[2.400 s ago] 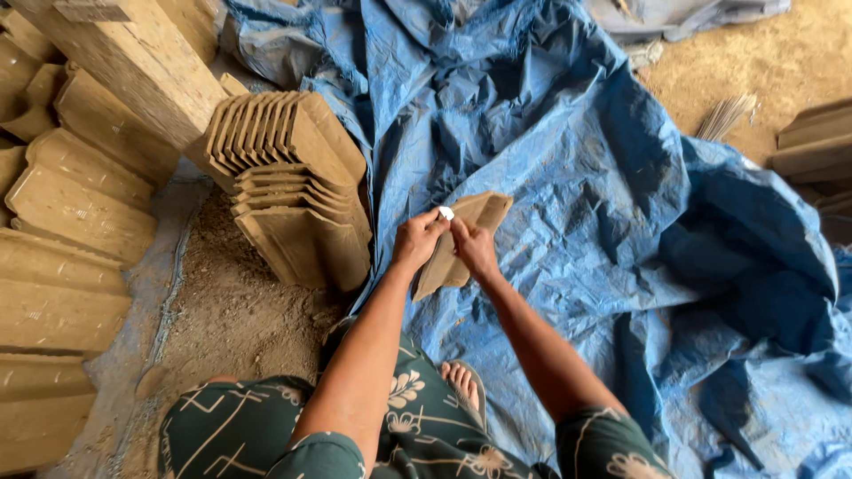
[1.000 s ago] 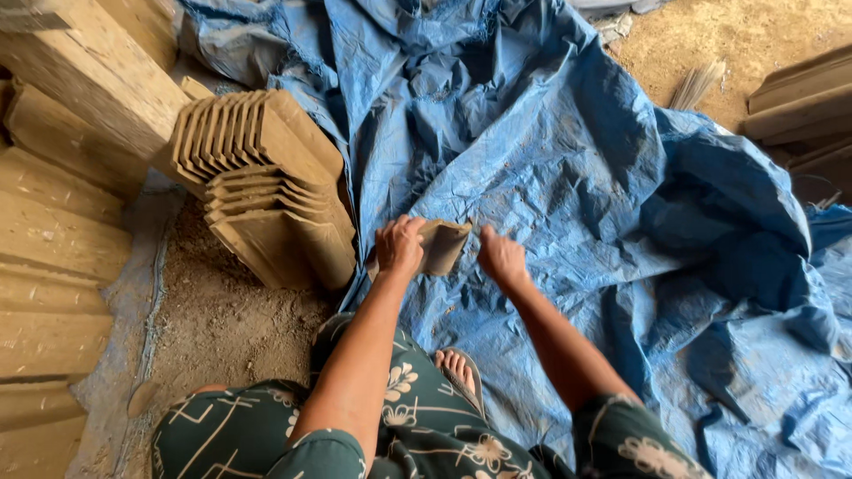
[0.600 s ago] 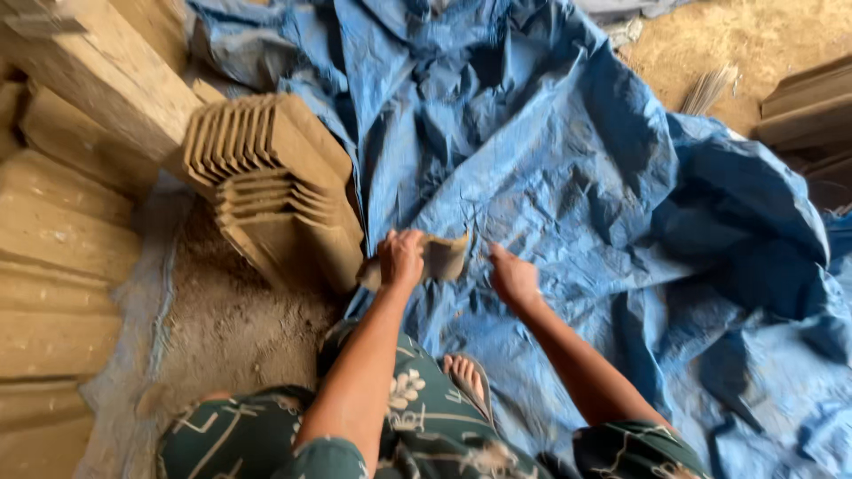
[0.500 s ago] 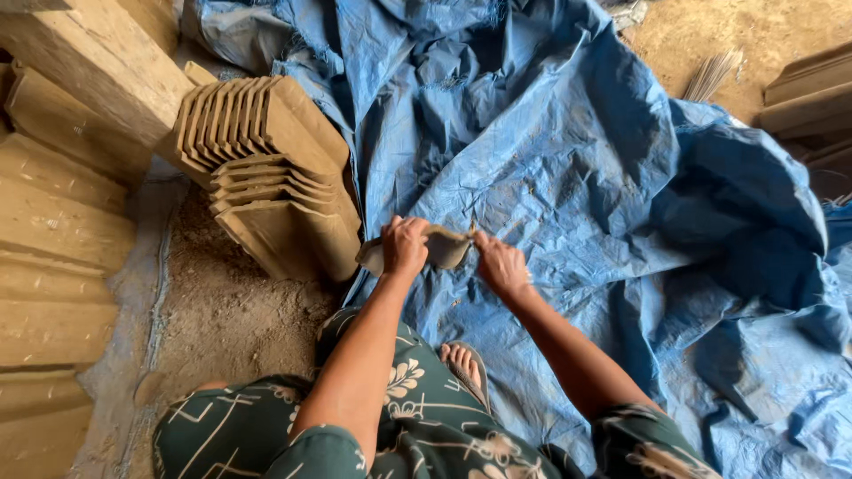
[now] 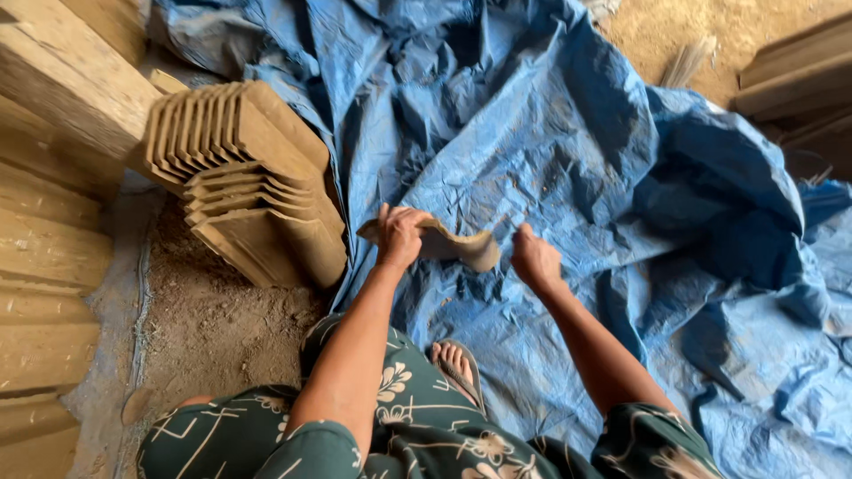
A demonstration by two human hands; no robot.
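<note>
Tile (image 5: 448, 244) grasped in my left hand (image 5: 401, 238), long axis running nine to three; my right hand (image 5: 535, 259), fingers curled and empty, sits just off its three-o'clock end.

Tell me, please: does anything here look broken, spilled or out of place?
Nothing looks broken. The left hand holds one curved clay tile; the right hand is beside it. The blue tarp is crumpled and dusty, and the stacked tiles lean.

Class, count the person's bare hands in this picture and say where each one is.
2. The left hand grips a curved clay tile above the blue tarp. The right hand is closed just right of the tile's end, apparently off it.
</note>
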